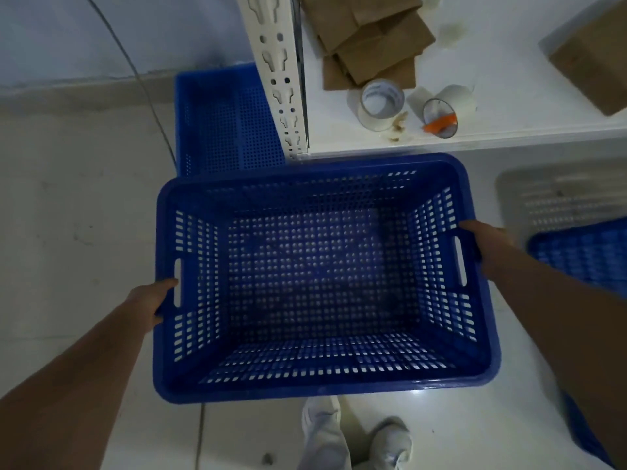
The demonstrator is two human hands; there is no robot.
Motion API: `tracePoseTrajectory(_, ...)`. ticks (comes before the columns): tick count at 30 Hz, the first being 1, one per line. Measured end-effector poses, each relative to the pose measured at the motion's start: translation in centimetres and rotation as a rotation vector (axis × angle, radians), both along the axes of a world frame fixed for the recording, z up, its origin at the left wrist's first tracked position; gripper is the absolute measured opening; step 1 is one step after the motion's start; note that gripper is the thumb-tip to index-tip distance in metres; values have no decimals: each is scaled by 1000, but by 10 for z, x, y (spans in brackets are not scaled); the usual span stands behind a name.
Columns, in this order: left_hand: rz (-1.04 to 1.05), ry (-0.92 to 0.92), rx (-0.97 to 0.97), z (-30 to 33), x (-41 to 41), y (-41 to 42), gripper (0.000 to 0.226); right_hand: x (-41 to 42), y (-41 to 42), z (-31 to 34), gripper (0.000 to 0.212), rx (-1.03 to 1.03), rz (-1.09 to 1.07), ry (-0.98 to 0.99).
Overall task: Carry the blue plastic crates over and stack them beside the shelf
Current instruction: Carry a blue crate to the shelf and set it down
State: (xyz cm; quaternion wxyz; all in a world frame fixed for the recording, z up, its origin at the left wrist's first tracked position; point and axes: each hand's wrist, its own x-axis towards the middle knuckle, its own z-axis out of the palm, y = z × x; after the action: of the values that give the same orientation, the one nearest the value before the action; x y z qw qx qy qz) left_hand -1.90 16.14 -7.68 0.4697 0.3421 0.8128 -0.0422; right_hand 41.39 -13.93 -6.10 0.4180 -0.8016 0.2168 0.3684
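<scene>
Both hands — left hand [154,300], right hand [488,244] — clamped on blue crate [322,283] side handles, held above floor at shelf [475,140] front edge; one crate [224,120] already beside shelf post, more probably left.

I see a perforated blue plastic crate [319,283], glossy pale floor tiles [78,205], painted metal shelf post [278,72], matt brown cardboard [369,39].
</scene>
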Motion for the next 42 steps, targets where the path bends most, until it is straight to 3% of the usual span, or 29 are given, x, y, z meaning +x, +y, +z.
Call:
tracePoseTrajectory(12, 37, -8, 14, 4, -3, 23, 73, -4, 42, -1, 57, 82, 44, 57)
tracePoseTrajectory(19, -73, -88, 53, 10, 5, 25, 71, -8, 41, -3, 52, 108, 37, 64)
tracePoseTrajectory(23, -212, 29, 50, 18, 16, 11, 68, -25, 48, 4, 55, 58, 117, -6)
tracePoseTrajectory(28, -320, -28, -64, 53, 63, -24, 46, -50, 56, 35, 49, 24, 257, 1)
tracePoseTrajectory(31, -408, -73, -66, 88, 103, -49, 38, -53, 51, 66, 22, 59, 318, 36)
tracePoseTrajectory(33, -470, -101, -47, 111, 130, -64, 33, -50, 42, 86, 15, 73, 321, 59)
tracePoseTrajectory(36, -548, -149, -34, 142, 172, -88, 20, -39, 15, 115, 18, 83, 310, 61)
tracePoseTrajectory(42, -735, -237, 6, 185, 244, -171, 14, -17, -80, 165, 11, 179, 264, 34)
